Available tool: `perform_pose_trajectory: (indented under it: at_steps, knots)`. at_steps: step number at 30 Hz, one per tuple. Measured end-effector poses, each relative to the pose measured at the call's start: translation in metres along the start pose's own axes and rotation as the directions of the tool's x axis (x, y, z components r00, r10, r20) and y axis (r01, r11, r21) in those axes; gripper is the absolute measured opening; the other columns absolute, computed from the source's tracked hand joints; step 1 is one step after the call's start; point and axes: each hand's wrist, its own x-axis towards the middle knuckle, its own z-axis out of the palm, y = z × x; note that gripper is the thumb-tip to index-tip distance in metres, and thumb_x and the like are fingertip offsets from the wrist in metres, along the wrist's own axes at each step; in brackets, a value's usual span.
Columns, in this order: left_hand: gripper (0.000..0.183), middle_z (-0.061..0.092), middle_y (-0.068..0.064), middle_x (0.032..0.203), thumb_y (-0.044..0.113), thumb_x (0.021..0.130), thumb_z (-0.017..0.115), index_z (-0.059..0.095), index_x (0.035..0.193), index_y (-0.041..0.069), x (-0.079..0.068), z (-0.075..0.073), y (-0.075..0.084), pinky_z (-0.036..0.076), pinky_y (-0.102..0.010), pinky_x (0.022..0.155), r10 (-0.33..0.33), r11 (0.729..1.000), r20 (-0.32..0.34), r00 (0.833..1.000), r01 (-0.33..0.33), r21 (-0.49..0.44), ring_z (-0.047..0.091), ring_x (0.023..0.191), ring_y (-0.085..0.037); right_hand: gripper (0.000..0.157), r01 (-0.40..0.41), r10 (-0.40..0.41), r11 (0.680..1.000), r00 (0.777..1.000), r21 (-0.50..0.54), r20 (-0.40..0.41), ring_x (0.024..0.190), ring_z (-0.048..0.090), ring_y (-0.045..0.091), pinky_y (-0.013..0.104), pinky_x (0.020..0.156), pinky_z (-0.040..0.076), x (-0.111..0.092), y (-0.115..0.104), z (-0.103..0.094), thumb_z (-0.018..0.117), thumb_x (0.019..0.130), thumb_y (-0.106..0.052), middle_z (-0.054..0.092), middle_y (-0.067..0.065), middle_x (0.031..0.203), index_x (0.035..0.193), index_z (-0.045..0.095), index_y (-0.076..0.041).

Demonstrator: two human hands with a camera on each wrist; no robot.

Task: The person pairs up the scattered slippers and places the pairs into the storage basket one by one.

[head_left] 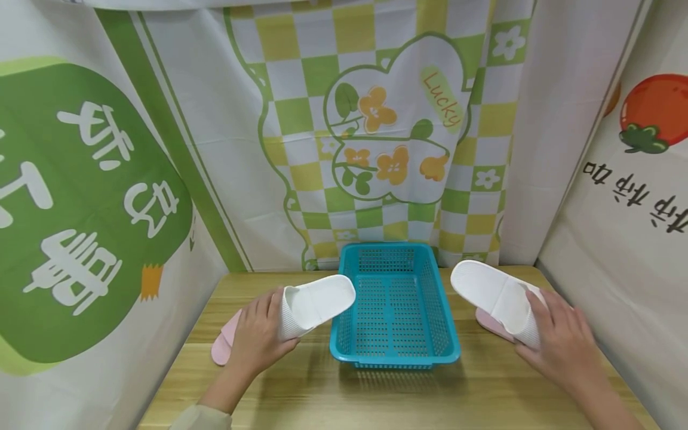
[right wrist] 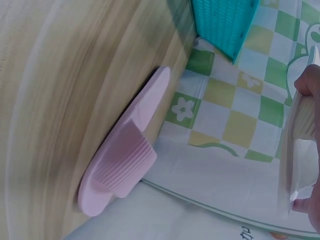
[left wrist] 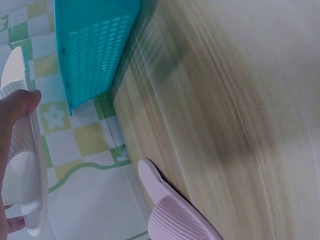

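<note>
My left hand (head_left: 261,334) grips a white slipper (head_left: 322,298) by its ribbed strap, holding it above the table with one end overlapping the basket's left rim in the head view. In my right hand (head_left: 564,337) is another white slipper (head_left: 484,289), gripped at the strap, to the right of the basket. A pink slipper (left wrist: 175,215) lies on the table under my left hand, partly hidden by it in the head view. Its pink counterpart (right wrist: 125,155) rests on the table below my right hand. Between the hands stands a blue plastic basket (head_left: 395,360) with perforated walls and nothing inside.
The wooden table (head_left: 301,400) backs onto a hanging cloth (head_left: 312,113) with a green and yellow check. Printed cloth walls, a green-patterned one (head_left: 80,209) on the left and one with a tomato (head_left: 658,113) on the right, flank the table.
</note>
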Motion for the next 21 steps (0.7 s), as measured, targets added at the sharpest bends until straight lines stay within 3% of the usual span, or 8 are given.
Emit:
perform_pose_trajectory:
  at_steps: [7, 16, 21]
  knots:
    - [0.111, 0.055, -0.022, 0.116, 0.048, 0.049, 0.087, 0.045, 0.137, -0.005, 0.009, 0.0, 0.003, 0.05, -0.054, 0.073, 0.009, 1.0, 0.003, 1.0, -0.009, -0.001, 0.056, 0.099, -0.041, 0.079, 0.05, -0.05, 0.999, 0.999, -0.011, 0.0, 0.106, 0.049, 0.052, 0.07, 0.083, 0.037, 0.009, -0.005, -0.001, 0.038, 0.082, -0.056, 0.05, 0.031, 0.125, 0.132, 0.05, 0.004]
    - [0.113, 0.055, -0.022, 0.117, 0.049, 0.049, 0.088, 0.044, 0.137, -0.004, 0.018, 0.004, 0.01, 0.05, -0.056, 0.077, 0.055, 0.998, 0.019, 0.998, -0.055, -0.021, 0.056, 0.1, -0.041, 0.081, 0.106, -0.107, 0.994, 0.994, -0.009, -0.007, 0.108, 0.049, 0.051, 0.071, 0.084, 0.037, 0.022, -0.01, -0.001, 0.034, 0.086, -0.061, 0.05, 0.031, 0.125, 0.133, 0.049, 0.003]
    - [0.111, 0.054, -0.021, 0.118, 0.051, 0.051, 0.087, 0.042, 0.138, -0.003, 0.024, 0.004, 0.016, 0.05, -0.055, 0.079, 0.06, 0.998, 0.045, 0.997, -0.059, -0.026, 0.055, 0.101, -0.039, 0.079, 0.138, -0.138, 0.99, 0.99, -0.005, 0.013, 0.109, 0.049, 0.05, 0.069, 0.085, 0.039, 0.028, -0.012, -0.002, 0.042, 0.081, -0.055, 0.05, 0.031, 0.126, 0.133, 0.049, 0.004]
